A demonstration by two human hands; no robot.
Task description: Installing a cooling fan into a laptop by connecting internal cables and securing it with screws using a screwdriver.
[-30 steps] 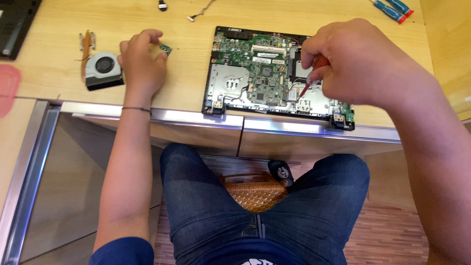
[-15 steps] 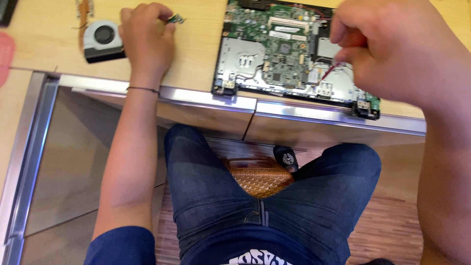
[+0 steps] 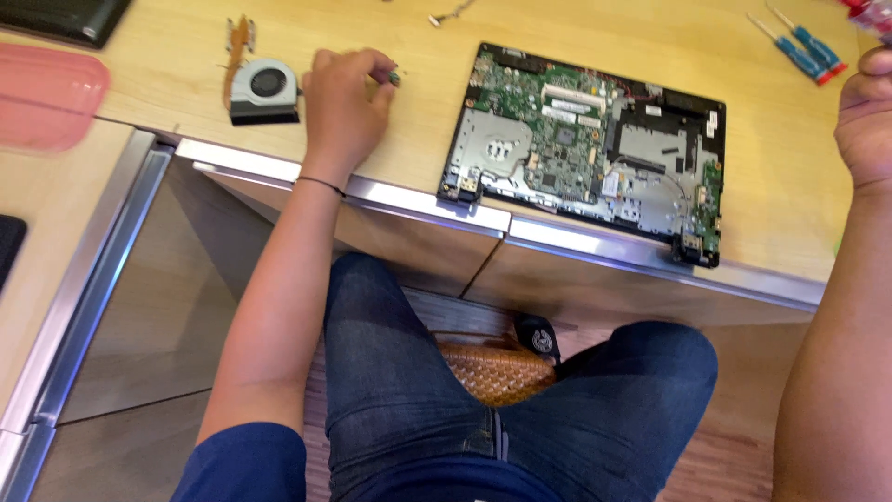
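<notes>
On the pale wood worktop (image 3: 167,84) we judge the strip-down mid-step — our left hand (image 3: 342,102) pinches a small green part (image 3: 395,78) beside the cooling fan (image 3: 265,90), our right hand's (image 3: 864,116) grip unreadable, so next it needs the open laptop base (image 3: 585,153).

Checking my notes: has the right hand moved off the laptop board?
Yes. The right hand has left the board, now right of it near the screwdrivers.
</notes>
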